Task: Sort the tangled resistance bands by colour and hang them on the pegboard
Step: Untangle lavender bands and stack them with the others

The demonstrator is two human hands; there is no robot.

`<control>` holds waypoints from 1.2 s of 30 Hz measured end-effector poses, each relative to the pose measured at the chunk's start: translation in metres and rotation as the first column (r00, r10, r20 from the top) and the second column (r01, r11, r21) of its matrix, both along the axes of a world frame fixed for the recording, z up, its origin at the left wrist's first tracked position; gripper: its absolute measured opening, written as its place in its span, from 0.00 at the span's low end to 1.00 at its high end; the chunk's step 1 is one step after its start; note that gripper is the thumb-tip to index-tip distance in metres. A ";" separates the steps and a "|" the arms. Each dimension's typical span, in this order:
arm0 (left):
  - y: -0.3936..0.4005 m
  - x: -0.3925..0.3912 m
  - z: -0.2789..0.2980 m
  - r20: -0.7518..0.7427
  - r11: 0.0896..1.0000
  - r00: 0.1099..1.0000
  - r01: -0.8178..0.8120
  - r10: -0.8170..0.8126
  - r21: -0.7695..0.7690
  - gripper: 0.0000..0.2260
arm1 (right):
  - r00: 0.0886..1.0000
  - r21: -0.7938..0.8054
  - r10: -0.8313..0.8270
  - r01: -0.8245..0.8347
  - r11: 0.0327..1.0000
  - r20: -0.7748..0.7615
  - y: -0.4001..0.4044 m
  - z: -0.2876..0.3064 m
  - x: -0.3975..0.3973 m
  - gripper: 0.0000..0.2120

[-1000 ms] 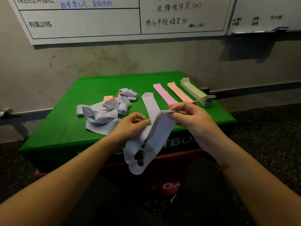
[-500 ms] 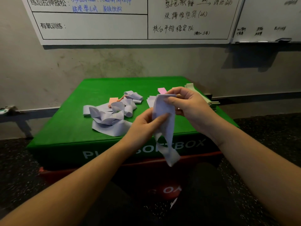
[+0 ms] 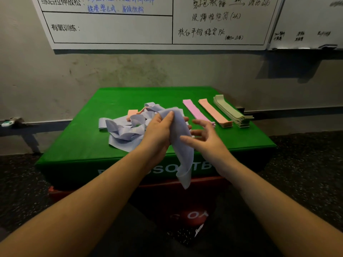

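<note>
Our left hand [image 3: 159, 134] grips the lavender band [image 3: 182, 145] above the green box [image 3: 83, 141], near the tangled pile [image 3: 126, 128], while our right hand [image 3: 206, 140] touches it with open fingers.

tangled bands [image 3: 126, 128] left on box [image 3: 89, 143] | three flat stacks [image 3: 219, 114] right | whiteboard [image 3: 148, 23] on wall behind

1. Hands: two, the left hand [image 3: 157, 134] and the right hand [image 3: 206, 140].
2. Lavender band held up [image 3: 181, 145]: one.
3. Tangled lavender pile [image 3: 126, 128]: count indeterminate.
4. Sorted rows near the right edge of the green box [image 3: 78, 145]: three, namely pink [image 3: 194, 112], salmon [image 3: 213, 113] and the green stack [image 3: 230, 112].
5. Loose salmon band in the pile [image 3: 132, 113]: one.
6. Whiteboards: two [image 3: 111, 28], [image 3: 311, 23].
</note>
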State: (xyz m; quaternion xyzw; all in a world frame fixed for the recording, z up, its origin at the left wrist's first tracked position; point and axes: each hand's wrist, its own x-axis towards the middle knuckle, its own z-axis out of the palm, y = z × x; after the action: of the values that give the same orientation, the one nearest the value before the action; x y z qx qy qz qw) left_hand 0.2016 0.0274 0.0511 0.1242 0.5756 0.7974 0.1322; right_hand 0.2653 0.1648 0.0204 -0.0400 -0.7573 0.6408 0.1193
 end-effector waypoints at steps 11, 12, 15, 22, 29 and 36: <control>0.000 -0.009 0.006 0.155 0.980 0.987 -0.062 0.032 0.191 0.16 | 0.958 0.221 -0.129 0.072 0.973 0.258 0.011 -0.054 0.002 0.11; 0.001 -0.010 0.006 0.156 0.979 0.987 -0.067 0.037 0.191 0.17 | 0.943 0.183 -0.116 0.060 0.981 0.312 0.010 -0.056 0.003 0.10; 0.002 -0.014 0.008 0.129 0.981 0.990 -0.085 0.062 0.177 0.16 | 0.915 -0.139 -0.022 0.085 0.987 0.403 0.009 -0.064 0.003 0.11; -0.014 -0.046 -0.003 0.131 0.964 0.955 -0.267 0.266 -0.009 0.10 | 0.975 -0.760 0.085 0.105 0.641 0.206 0.015 -0.045 0.008 0.11; -0.025 -0.068 -0.012 0.271 0.950 0.911 -0.299 0.312 -0.089 0.04 | 0.950 -0.721 0.275 -0.088 0.687 0.146 0.020 -0.024 0.017 0.14; -0.014 -0.092 -0.011 0.139 0.926 0.929 -0.310 0.344 -0.217 0.06 | 0.986 -0.450 0.164 -0.137 0.883 0.021 0.032 -0.027 0.010 0.25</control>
State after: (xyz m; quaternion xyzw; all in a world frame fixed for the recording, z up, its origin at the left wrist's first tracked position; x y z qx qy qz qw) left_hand 0.1099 0.0135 0.0401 -0.0574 0.6484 0.7569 0.0581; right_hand 0.2752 0.1969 -0.0064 -0.0264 -0.5940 0.8033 0.0347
